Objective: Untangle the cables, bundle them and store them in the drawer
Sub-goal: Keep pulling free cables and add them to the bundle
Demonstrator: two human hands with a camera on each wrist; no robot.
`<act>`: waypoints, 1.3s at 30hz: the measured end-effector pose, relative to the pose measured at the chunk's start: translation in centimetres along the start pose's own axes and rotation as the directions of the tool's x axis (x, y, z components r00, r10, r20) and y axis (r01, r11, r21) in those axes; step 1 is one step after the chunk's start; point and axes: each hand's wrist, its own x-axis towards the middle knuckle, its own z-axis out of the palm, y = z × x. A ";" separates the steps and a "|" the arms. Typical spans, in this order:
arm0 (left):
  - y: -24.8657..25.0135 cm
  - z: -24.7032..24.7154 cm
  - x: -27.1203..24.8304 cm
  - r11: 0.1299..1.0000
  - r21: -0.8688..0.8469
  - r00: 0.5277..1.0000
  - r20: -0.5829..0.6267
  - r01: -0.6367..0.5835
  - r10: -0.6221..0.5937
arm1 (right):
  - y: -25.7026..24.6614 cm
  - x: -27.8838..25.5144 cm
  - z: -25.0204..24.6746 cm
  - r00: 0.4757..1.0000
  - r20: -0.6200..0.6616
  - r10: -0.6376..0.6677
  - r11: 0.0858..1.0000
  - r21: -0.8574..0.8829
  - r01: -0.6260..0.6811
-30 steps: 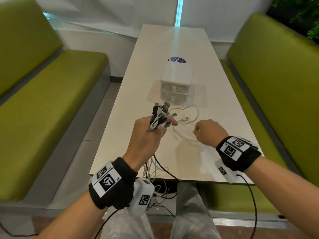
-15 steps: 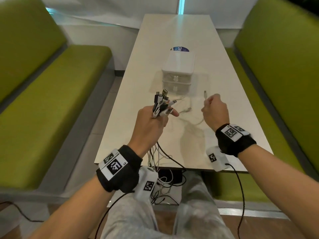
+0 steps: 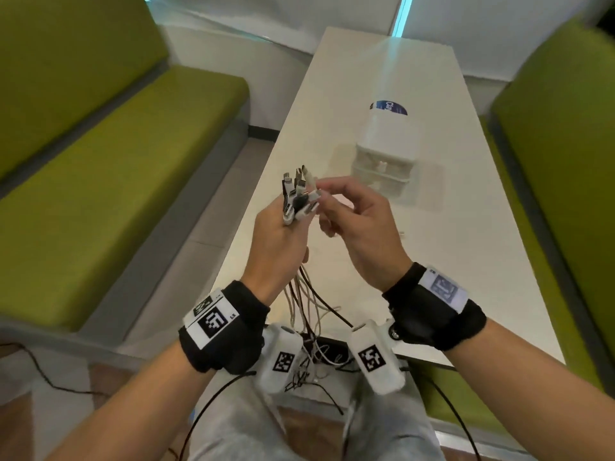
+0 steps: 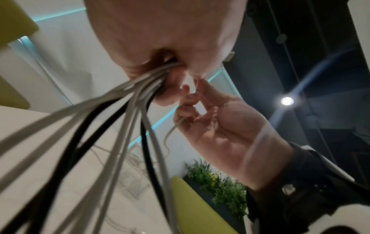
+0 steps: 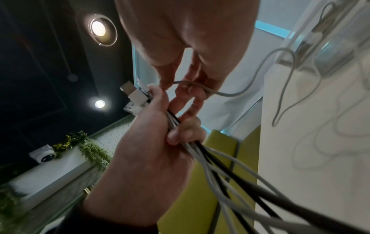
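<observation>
Cables point(image 3: 297, 197) bunching mid-frame, plugs up | left hand point(image 3: 278, 242) gripping them in a fist | right hand point(image 3: 361, 227) pinching one white cable point(image 5: 230, 93) beside plugs | drawer point(image 3: 386, 161) sitting closed, upper centre on table point(image 3: 466, 227)

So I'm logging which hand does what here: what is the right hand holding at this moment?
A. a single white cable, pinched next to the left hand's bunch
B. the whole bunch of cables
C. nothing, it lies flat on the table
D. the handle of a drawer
A: the right hand pinches one white cable in its fingertips, beside the bunch of cables gripped in the left hand.
</observation>
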 end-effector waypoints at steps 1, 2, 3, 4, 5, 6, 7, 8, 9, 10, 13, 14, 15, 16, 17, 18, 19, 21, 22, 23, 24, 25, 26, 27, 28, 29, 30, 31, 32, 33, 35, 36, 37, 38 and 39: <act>-0.5 -0.5 0.5 1.000 -0.016 1.000 -0.013 0.009 -0.009 | 0.6 0.6 0.5 1.000 0.007 0.015 0.999 0.030 -0.015; -0.8 -1.0 1.0 1.000 -0.016 1.000 -0.018 0.006 -0.007 | 1.1 1.1 1.0 1.000 0.017 0.024 0.998 0.058 -0.025; -1.2 -1.4 1.5 1.000 -0.006 1.000 -0.014 0.000 0.000 | 1.6 1.6 1.4 0.999 0.033 0.029 0.996 0.079 -0.032; -1.4 -1.8 2.0 1.000 0.001 1.000 -0.009 -0.007 0.007 | 2.1 2.0 1.8 0.998 0.050 0.034 0.995 0.090 -0.038; -1.6 -2.2 2.4 1.000 0.002 1.000 -0.011 -0.012 0.012 | 2.4 2.5 2.1 0.997 0.069 0.038 0.995 0.094 -0.045; -1.7 -2.5 2.9 1.000 0.004 1.000 -0.022 -0.015 0.015 | 2.8 3.0 2.5 0.995 0.088 0.041 0.994 0.093 -0.050; -1.9 -2.9 3.3 1.000 0.008 0.999 -0.035 -0.013 0.014 | 3.1 3.5 2.9 0.993 0.110 0.046 0.994 0.093 -0.056; -2.0 -3.2 3.7 1.000 0.007 0.999 -0.041 -0.010 0.010 | 3.5 3.9 3.4 0.991 0.126 0.052 0.994 0.093 -0.064; -2.2 -3.6 4.2 1.000 0.002 0.999 -0.044 -0.008 0.008 | 3.9 4.4 3.9 0.989 0.137 0.062 0.993 0.090 -0.075; -2.3 -4.2 4.8 1.000 0.007 0.998 -0.055 -0.011 0.012 | 4.2 5.0 4.3 0.987 0.141 0.072 0.993 0.081 -0.084; -3.2 -6.3 6.9 0.998 0.067 0.997 -0.074 -0.004 0.009 | 5.5 7.0 5.6 0.981 0.165 0.105 0.991 0.066 -0.117; -3.2 -6.8 7.4 0.997 0.082 0.996 -0.088 0.000 0.007 | 5.6 7.4 6.1 0.978 0.178 0.103 0.992 0.058 -0.115; -3.6 -7.6 8.0 0.995 0.095 0.994 -0.113 0.009 0.002 | 6.1 7.9 6.8 0.975 0.194 0.106 0.992 0.049 -0.118; -3.8 -8.4 8.6 0.992 0.127 0.990 -0.141 0.008 0.010 | 6.5 8.4 7.8 0.973 0.205 0.108 0.992 0.040 -0.118; -4.2 -9.2 9.1 0.985 0.172 0.985 -0.168 0.002 0.027 | 6.9 8.9 8.9 0.973 0.204 0.105 0.993 0.029 -0.114; -4.6 -10.1 9.5 0.976 0.218 0.980 -0.194 -0.002 0.046 | 7.4 9.3 10.0 0.974 0.193 0.116 0.992 0.028 -0.124; -5.2 -11.1 10.0 0.967 0.255 0.974 -0.221 0.002 0.057 | 7.8 9.9 11.0 0.974 0.176 0.141 0.987 0.053 -0.152; -6.2 -13.5 11.1 0.946 0.322 0.963 -0.262 0.024 0.065 | 8.6 11.1 13.0 0.962 0.169 0.213 0.961 0.140 -0.237; -6.4 -14.8 11.6 0.929 0.369 0.958 -0.276 0.031 0.078 | 9.0 11.7 14.0 0.954 0.196 0.228 0.957 0.134 -0.257; -6.5 -16.2 12.1 0.905 0.425 0.953 -0.286 0.028 0.105 | 9.1 12.2 15.2 0.944 0.234 0.232 0.964 0.079 -0.256; -6.2 -17.6 12.4 0.878 0.478 0.947 -0.290 0.020 0.136 | 9.2 12.7 16.4 0.931 0.289 0.224 0.970 0.025 -0.241; -5.6 -18.9 12.7 0.860 0.511 0.941 -0.298 0.014 0.161 | 9.2 13.2 17.9 0.915 0.340 0.216 0.974 -0.008 -0.226; -4.9 -20.1 12.9 0.852 0.523 0.934 -0.308 0.010 0.178 | 9.1 13.6 19.4 0.898 0.382 0.218 0.973 -0.013 -0.231; -4.2 -21.4 13.2 0.846 0.533 0.928 -0.321 0.010 0.191 | 8.9 14.1 20.9 0.881 0.417 0.223 0.971 -0.014 -0.239; -3.5 -22.7 13.4 0.836 0.548 0.920 -0.335 0.017 0.201 | 8.7 14.5 22.3 0.866 0.446 0.225 0.970 -0.017 -0.243; -2.9 -24.2 13.6 0.822 0.569 0.913 -0.352 0.035 0.205 | 8.4 15.0 23.7 0.851 0.474 0.227 0.970 -0.032 -0.241; -2.4 -25.5 13.9 0.806 0.590 0.905 -0.367 0.049 0.214 | 8.0 15.4 25.0 0.832 0.506 0.228 0.971 -0.060 -0.230; -1.8 -26.7 14.2 0.793 0.606 0.898 -0.379 0.061 0.221 | 7.5 15.8 26.2 0.812 0.536 0.232 0.972 -0.103 -0.210; -1.3 -27.8 14.5 0.788 0.612 0.896 -0.384 0.064 0.225 | 7.2 16.1 27.3 0.797 0.556 0.237 0.971 -0.148 -0.185; -0.7 -28.6 14.8 0.795 0.604 0.896 -0.384 0.061 0.223 | 6.9 16.4 28.4 0.793 0.560 0.240 0.969 -0.183 -0.164; 0.4 -29.7 15.4 0.817 0.575 0.903 -0.372 0.042 0.215 | 6.5 17.1 30.3 0.821 0.522 0.231 0.965 -0.231 -0.125; 0.8 -30.0 15.6 0.831 0.556 0.907 -0.366 0.033 0.209 | 6.4 17.5 31.2 0.842 0.490 0.225 0.958 -0.270 -0.099; 1.3 -30.2 15.9 0.847 0.531 0.912 -0.362 0.030 0.194 | 6.3 17.8 31.8 0.854 0.469 0.225 0.943 -0.324 -0.070; 1.7 -30.5 16.1 0.865 0.501 0.916 -0.364 0.042 0.167 | 6.4 18.1 32.4 0.857 0.458 0.237 0.920 -0.390 -0.046; 2.1 -30.7 16.2 0.881 0.469 0.921 -0.367 0.065 0.128 | 6.4 18.3 32.7 0.852 0.457 0.254 0.895 -0.444 -0.029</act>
